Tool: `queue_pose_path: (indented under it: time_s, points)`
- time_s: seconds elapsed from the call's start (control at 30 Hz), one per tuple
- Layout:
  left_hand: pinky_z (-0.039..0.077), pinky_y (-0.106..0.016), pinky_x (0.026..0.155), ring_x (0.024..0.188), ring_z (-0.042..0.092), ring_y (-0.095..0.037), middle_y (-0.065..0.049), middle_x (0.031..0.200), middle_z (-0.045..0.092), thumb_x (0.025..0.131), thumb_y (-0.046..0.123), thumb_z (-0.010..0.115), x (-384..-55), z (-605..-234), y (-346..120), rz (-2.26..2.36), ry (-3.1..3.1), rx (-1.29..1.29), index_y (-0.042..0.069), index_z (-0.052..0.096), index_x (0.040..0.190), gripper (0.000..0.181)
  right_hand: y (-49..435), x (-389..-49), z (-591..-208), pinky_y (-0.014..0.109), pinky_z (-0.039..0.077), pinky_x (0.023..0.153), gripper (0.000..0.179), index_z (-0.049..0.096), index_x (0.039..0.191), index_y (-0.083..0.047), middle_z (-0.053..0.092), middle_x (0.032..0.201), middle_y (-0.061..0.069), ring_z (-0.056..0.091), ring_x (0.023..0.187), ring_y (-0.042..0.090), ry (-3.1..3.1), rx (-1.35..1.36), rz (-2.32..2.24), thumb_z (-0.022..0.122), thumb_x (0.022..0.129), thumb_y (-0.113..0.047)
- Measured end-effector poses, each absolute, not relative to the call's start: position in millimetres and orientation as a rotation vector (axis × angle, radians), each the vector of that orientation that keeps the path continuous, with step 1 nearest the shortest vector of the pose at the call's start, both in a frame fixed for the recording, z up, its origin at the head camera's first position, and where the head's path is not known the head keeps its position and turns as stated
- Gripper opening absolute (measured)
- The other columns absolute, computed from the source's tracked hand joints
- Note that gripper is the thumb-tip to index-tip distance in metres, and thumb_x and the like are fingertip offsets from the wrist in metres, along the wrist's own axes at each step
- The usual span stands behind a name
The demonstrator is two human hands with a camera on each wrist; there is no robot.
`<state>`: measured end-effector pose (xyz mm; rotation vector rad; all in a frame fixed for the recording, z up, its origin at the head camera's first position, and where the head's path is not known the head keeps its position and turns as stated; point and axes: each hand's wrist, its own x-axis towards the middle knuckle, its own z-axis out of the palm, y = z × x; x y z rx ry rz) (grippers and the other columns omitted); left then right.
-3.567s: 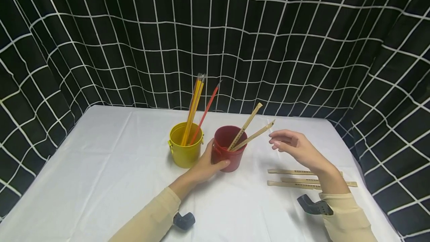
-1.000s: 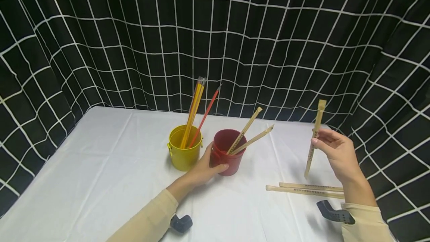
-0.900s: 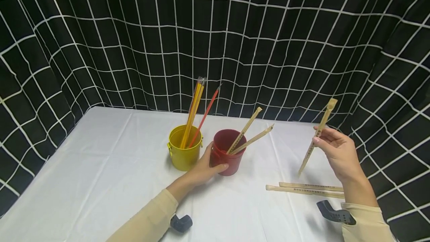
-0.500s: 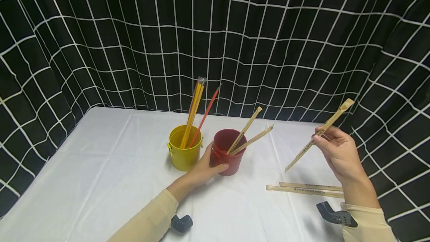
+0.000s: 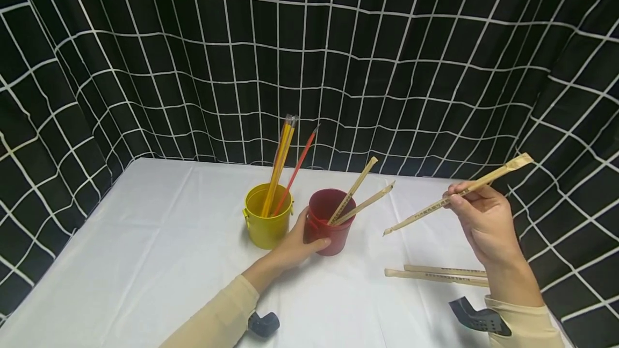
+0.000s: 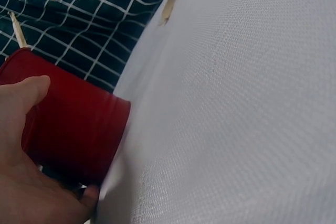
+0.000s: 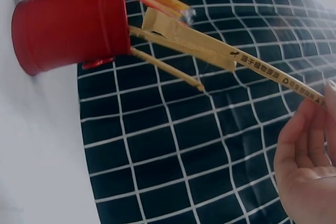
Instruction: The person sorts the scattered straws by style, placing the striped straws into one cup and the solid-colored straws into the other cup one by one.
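Observation:
In the head view my left hand (image 5: 292, 248) grips the side of a small red bucket (image 5: 336, 239) standing on the table. Two paper-wrapped straws (image 5: 359, 205) lean out of it to the right. My right hand (image 5: 483, 222) pinches another paper-wrapped straw (image 5: 420, 215) near its middle, above the table. That straw slants, its lower end pointing left toward the bucket. The right wrist view shows dark print on the held straw (image 7: 262, 69), its far end overlapping the straws in the bucket. In the left wrist view my thumb lies along the red wall (image 6: 79, 114).
Left of the red bucket stands a yellow bucket (image 5: 266, 232) holding several yellow pencils (image 5: 280, 171) and a red one (image 5: 299, 168). More wrapped straws (image 5: 432, 277) lie on the white cloth below my right hand. A black checked curtain (image 5: 309, 58) hangs behind the table.
Since 3.6 s ago my right hand has picked up a straw from the table. Over the last second it has tilted from nearly upright, lower end swinging left. My left hand stays on the bucket.

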<state>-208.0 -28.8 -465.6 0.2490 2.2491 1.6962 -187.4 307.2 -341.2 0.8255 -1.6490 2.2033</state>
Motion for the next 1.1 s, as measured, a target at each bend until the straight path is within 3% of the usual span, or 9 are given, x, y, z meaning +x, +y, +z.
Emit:
queue_pose_path:
  time_s: [0.23,0.73,1.1]
  points:
    - [0.022,-0.064,0.125,0.158,0.019,-0.031,-0.006,0.170,0.023,0.091,0.041,0.072,-208.4,-468.9,-28.0,1.711,2.243,0.255,0.023,0.010,0.164,0.097,290.8,-191.1,-336.6,0.025,0.060,0.080,0.034,0.066,0.106,0.012,0.074,0.099,0.012,0.071,0.094,0.020,-1.479,0.897,2.266,0.044,0.089,0.030]
    - [0.022,-0.064,0.124,0.158,0.017,-0.032,-0.006,0.170,0.021,0.092,0.040,0.071,-206.1,-465.0,-28.0,1.694,2.240,0.256,0.023,0.010,0.164,0.096,245.8,-199.1,-331.2,0.021,0.060,0.076,0.031,0.071,0.102,0.004,0.072,0.097,0.006,0.069,0.091,0.014,-1.600,0.820,2.137,0.054,0.088,0.025]
    - [0.022,-0.064,0.124,0.158,0.019,-0.032,-0.007,0.170,0.022,0.092,0.041,0.071,-206.8,-465.5,-28.0,1.675,2.258,0.249,0.023,0.009,0.164,0.096,234.0,-208.8,-350.3,0.019,0.060,0.074,0.013,0.070,0.101,-0.002,0.071,0.096,0.000,0.069,0.088,0.010,-1.884,0.689,1.973,0.069,0.091,0.006]
